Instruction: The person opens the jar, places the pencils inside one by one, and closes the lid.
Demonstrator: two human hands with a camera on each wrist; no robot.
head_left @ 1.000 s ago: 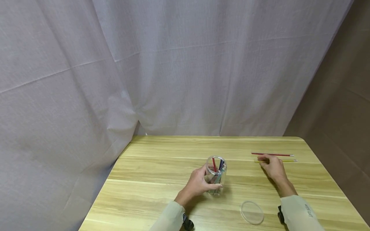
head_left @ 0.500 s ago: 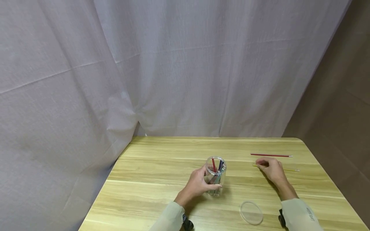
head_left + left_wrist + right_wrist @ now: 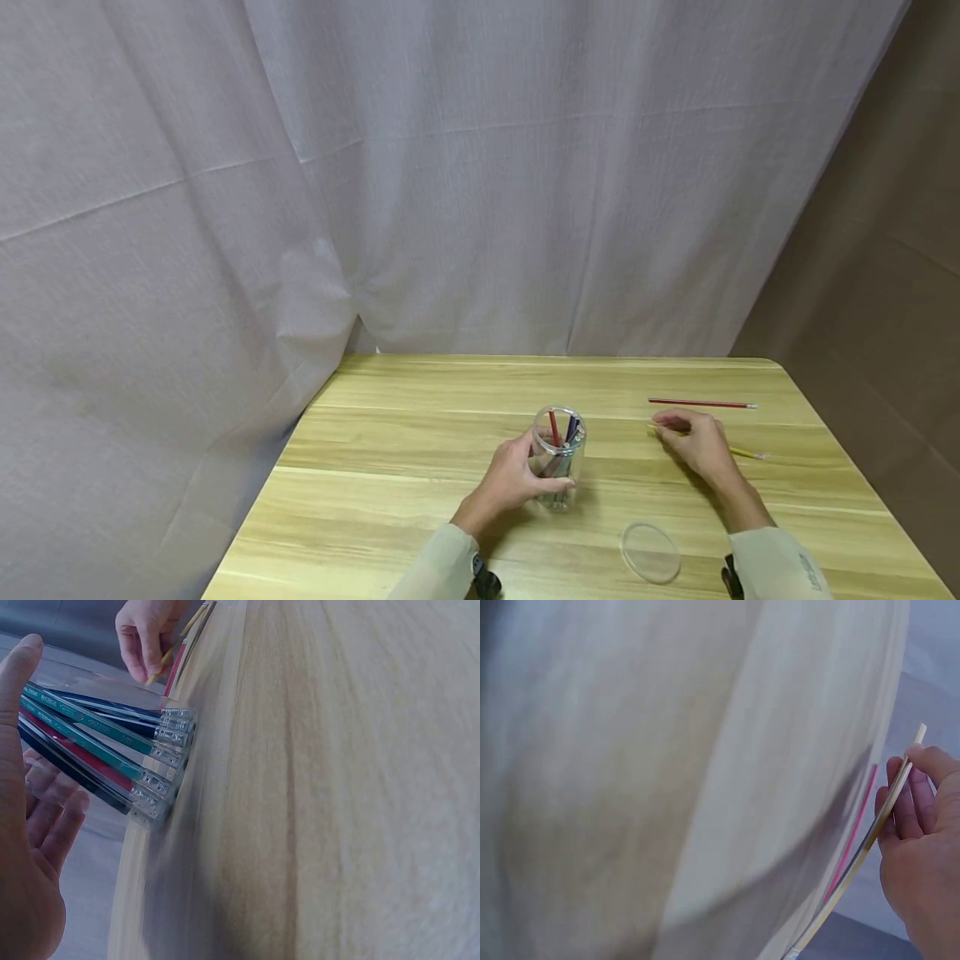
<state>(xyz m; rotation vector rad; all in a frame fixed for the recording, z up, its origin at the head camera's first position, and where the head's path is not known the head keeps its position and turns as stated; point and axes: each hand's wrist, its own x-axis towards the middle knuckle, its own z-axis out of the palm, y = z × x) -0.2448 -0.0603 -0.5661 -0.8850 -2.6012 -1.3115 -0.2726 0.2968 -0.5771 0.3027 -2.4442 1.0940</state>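
Note:
My left hand (image 3: 513, 482) holds a clear jar (image 3: 576, 471), its fingers and thumb wrapped round the side. Inside lean several pencils (image 3: 97, 739), teal, dark blue and red, with their metal-banded ends at the jar's bottom. To the right, my right hand (image 3: 699, 443) pinches a yellow pencil (image 3: 747, 453) near one end between thumb and fingers. In the right wrist view the pencil (image 3: 845, 881) slants from the fingers down toward the tabletop, its banded end low. A red pencil (image 3: 701, 403) lies on the table just beyond the right hand.
A clear round lid or ring (image 3: 625, 546) lies flat on the wooden table (image 3: 420, 433), in front of and between the hands. Grey curtains (image 3: 480, 208) hang behind the table and at its left. A brown cloth (image 3: 885, 275) hangs at the right.
My right hand has drawn the yellow pencil toward me and slightly left, away from the red one; its banded end has swung nearer to me. The left hand and jar stay put.

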